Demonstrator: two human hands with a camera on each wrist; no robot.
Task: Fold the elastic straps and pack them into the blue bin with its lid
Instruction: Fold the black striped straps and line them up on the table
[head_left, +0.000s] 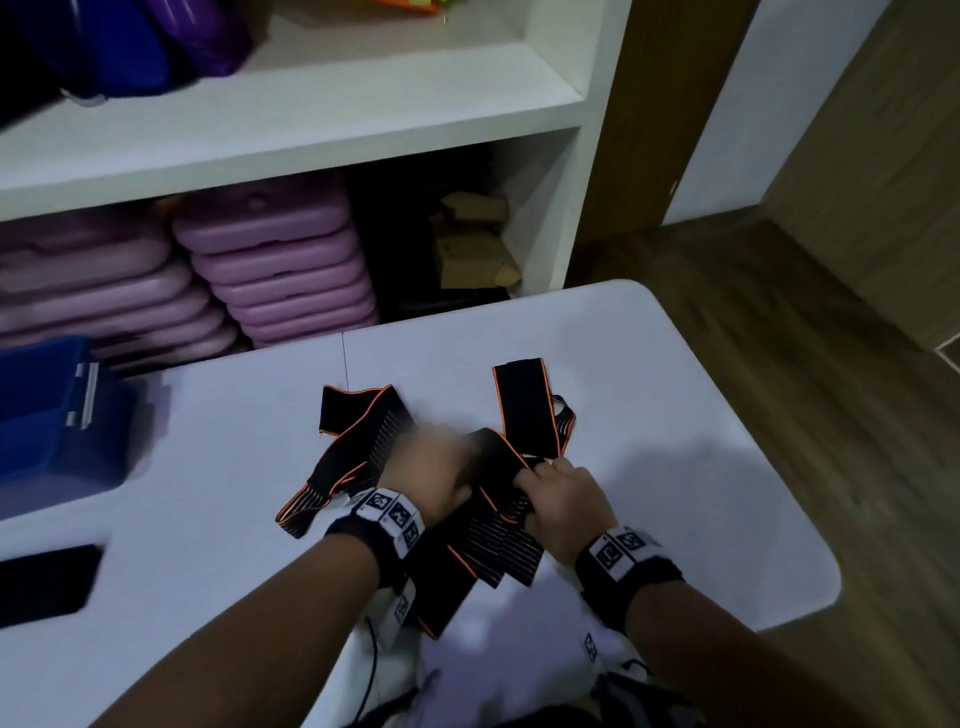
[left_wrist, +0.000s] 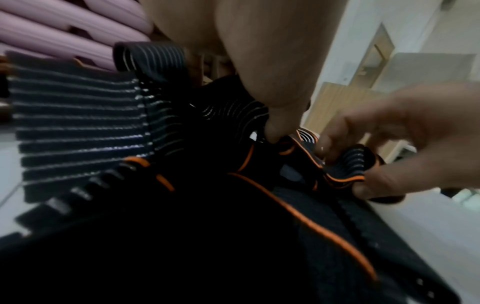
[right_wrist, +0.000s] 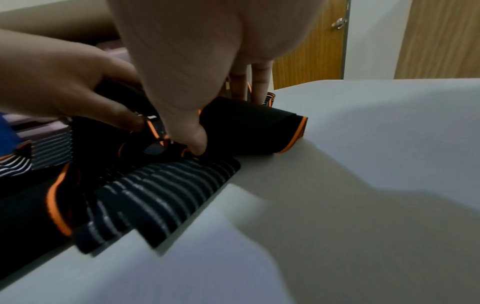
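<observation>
Black elastic straps (head_left: 363, 441) with orange edging and white ribbing lie tangled in the middle of the white table (head_left: 675, 415). My left hand (head_left: 431, 473) grips a strap fold at the pile's centre; the left wrist view shows its thumb (left_wrist: 275, 127) pressed into the black fabric (left_wrist: 182, 226). My right hand (head_left: 561, 499) pinches a strap beside it, its thumb (right_wrist: 194, 142) and fingers closed on the orange-edged fabric (right_wrist: 155, 195). One strap end (head_left: 524, 405) lies flat beyond the hands. The blue bin (head_left: 57, 415) stands at the table's left edge.
A dark flat object (head_left: 47, 584) lies at the near left of the table. Behind the table a white shelf unit (head_left: 311, 130) holds stacked purple cases (head_left: 280, 260). Wooden floor (head_left: 779, 338) lies to the right.
</observation>
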